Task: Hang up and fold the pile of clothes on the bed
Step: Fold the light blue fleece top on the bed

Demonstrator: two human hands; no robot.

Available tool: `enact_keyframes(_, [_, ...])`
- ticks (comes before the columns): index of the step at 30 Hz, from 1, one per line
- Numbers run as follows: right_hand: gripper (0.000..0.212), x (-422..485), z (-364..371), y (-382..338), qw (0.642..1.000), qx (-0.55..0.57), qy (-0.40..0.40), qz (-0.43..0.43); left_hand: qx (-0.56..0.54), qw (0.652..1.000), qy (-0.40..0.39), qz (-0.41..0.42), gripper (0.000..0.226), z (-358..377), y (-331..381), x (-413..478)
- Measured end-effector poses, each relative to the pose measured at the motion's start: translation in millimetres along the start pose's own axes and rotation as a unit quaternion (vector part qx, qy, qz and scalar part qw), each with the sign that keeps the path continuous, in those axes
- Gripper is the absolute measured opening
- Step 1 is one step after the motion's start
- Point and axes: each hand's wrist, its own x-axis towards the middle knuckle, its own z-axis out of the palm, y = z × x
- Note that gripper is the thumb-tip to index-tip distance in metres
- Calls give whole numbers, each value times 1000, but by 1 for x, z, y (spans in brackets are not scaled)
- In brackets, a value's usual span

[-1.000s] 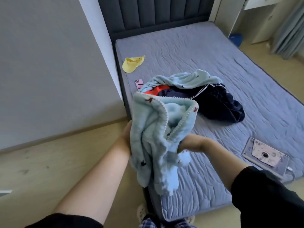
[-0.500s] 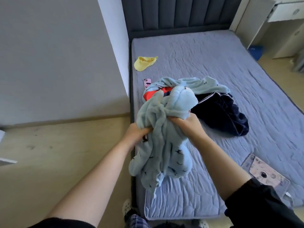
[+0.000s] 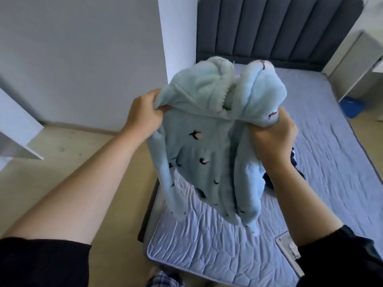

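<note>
- White board (image 3: 18, 141), left of the bed (image 3: 207, 255), stands on the floor by the wall.
- Left hand (image 3: 143, 117), up over the bed's left edge: grip closed tight, fingers curled and pinching the left shoulder of the light blue fleece top (image 3: 207, 152).
- Fleece top held in the air above the foot end of the bed, hood at the top, body and sleeves hanging down, small dark bird marks on it; hem looks clear of the mattress.
- Right hand (image 3: 273, 139), over the middle of the bed: grip closed, fist bunched round the top's right shoulder.
- Dark navy clothes (image 3: 296, 160) on the bed, mostly hidden behind the right wrist.
- Flat device (image 3: 290, 247) lies on the bed's near right corner.
- Blue bin (image 3: 352, 103) on the floor just right of the bed.
</note>
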Motion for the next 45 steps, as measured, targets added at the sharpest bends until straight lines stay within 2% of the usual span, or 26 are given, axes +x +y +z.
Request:
enact_keyframes(2, [18, 6, -8, -1, 1000, -6, -18, 5, 70, 997, 12, 20, 19, -7, -2, 0])
enact_keyframes(5, [31, 1, -19, 14, 998, -17, -17, 54, 136, 986, -94, 5, 22, -2, -13, -13])
enact_keyframes(7, [27, -13, -25, 21, 998, -44, -2, 52, 100, 986, -130, -20, 16, 5, -16, -26])
enact_keyframes(9, [24, -28, -29, 22, 997, -62, -5, 38, 63, 985, -160, -32, 24, 12, -18, -36])
enact_keyframes(11, [21, -37, -33, 20, 996, -45, -28, 68, -30, 966, -241, -91, 25, 14, -20, -44])
enact_keyframes(12, [16, -41, -36, 20, 993, -27, -60, 99, -89, 940, -302, -131, 17, 13, -22, -49])
enact_keyframes(14, [12, -49, -48, 26, 968, 3, -194, 162, -127, 873, -440, -169, 21, 5, -30, -60])
enact_keyframes(15, [17, -56, -55, 32, 941, 18, -285, 181, -112, 833, -515, -168, 25, 0, -35, -66])
enact_keyframes(17, [22, -71, -67, 44, 866, 64, -445, 216, -74, 757, -633, -141, 25, -8, -42, -79])
enact_keyframes(19, [28, -88, -74, 50, 790, 137, -539, 257, -77, 715, -683, -129, 18, -13, -47, -92])
enact_keyframes(20, [29, -94, -76, 51, 761, 171, -565, 268, -115, 696, -694, -147, 17, -14, -50, -96])
enact_keyframes(22, [23, -100, -78, 48, 728, 231, -593, 255, -241, 634, -705, -209, 33, -16, -53, -103])
enact_keyframes(24, [26, -100, -77, 46, 717, 279, -585, 258, -359, 566, -700, -248, 53, -12, -59, -105])
enact_keyframes(25, [27, -98, -74, 49, 728, 277, -564, 274, -380, 568, -684, -256, 48, -7, -62, -105])
enact_keyframes(26, [26, -96, -69, 54, 758, 247, -532, 285, -367, 603, -656, -267, 38, 2, -68, -106])
enact_keyframes(28, [13, -93, -52, 70, 848, 108, -439, 275, -286, 710, -562, -315, 19, 27, -81, -108])
enact_keyframes(29, [8, -94, -41, 80, 878, 31, -399, 261, -227, 758, -511, -337, 17, 41, -88, -110])
enact_keyframes(31, [13, -97, -17, 103, 896, -63, -359, 252, -100, 830, -433, -336, 3, 72, -100, -117])
enact_keyframes(33, [21, -102, 4, 127, 898, -84, -341, 265, 27, 871, -381, -309, 12, 100, -111, -122])
enact_keyframes(36, [18, -103, 30, 159, 899, -117, -329, 263, 178, 881, -302, -319, 13, 132, -122, -128])
enact_keyframes(38, [20, -101, 42, 181, 886, -154, -356, 254, 251, 860, -240, -374, 14, 147, -126, -131])
enact_keyframes(40, [22, -98, 52, 200, 845, -232, -416, 242, 324, 824, -285, -368, 17, 162, -132, -134])
enact_keyframes(41, [21, -96, 57, 210, 811, -279, -459, 231, 340, 805, -324, -362, 22, 171, -136, -135])
enact_keyframes(43, [16, -94, 66, 228, 749, -345, -520, 222, 293, 795, -345, -403, 25, 189, -147, -136])
enact_keyframes(44, [14, -92, 71, 235, 734, -370, -528, 212, 249, 799, -334, -435, 24, 199, -154, -135])
enact_keyframes(45, [12, -89, 75, 243, 736, -394, -519, 183, 201, 804, -313, -465, 24, 209, -161, -130])
